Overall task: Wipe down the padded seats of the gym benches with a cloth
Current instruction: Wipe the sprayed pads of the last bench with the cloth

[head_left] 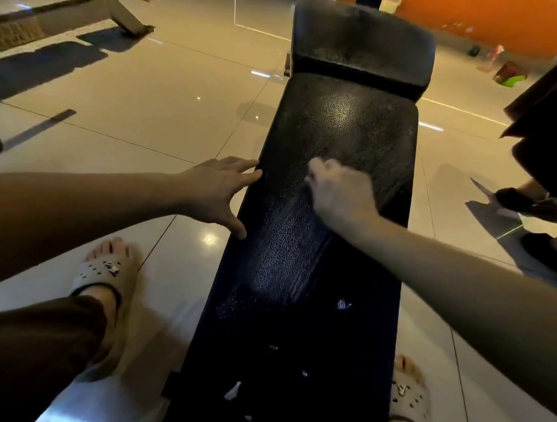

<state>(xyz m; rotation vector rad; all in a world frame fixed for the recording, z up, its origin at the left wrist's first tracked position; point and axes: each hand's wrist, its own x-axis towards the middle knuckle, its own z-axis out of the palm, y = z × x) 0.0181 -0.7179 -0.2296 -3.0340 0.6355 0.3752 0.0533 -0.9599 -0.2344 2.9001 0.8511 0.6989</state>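
The person stands astride a bench, over the long pad [337,124]. The right hand [341,194] lies on the middle of the long pad with its fingers curled under. A pale scrap at its far knuckles is probably the cloth [309,179], bunched in the grip, though blur hides most of it. The left hand [214,189] is spread wide, with its fingertips and thumb touching the long pad's left edge, seemingly to steady the person.

Judging by the surface, the job on this bench is about half done. Glossy streaks run lengthwise down the long pad from the right hand toward its near end, which suggests that strip is already wiped. The far third of the long pad, beyond the right hand, looks duller and is probably yet to be wiped. So is the short pad [362,40] just beyond the long pad's far end, which has a greyish, dusty film. A few white flecks [343,304] sit on the long pad's near end and need picking up. This view does not show whether any other bench has been cleaned.
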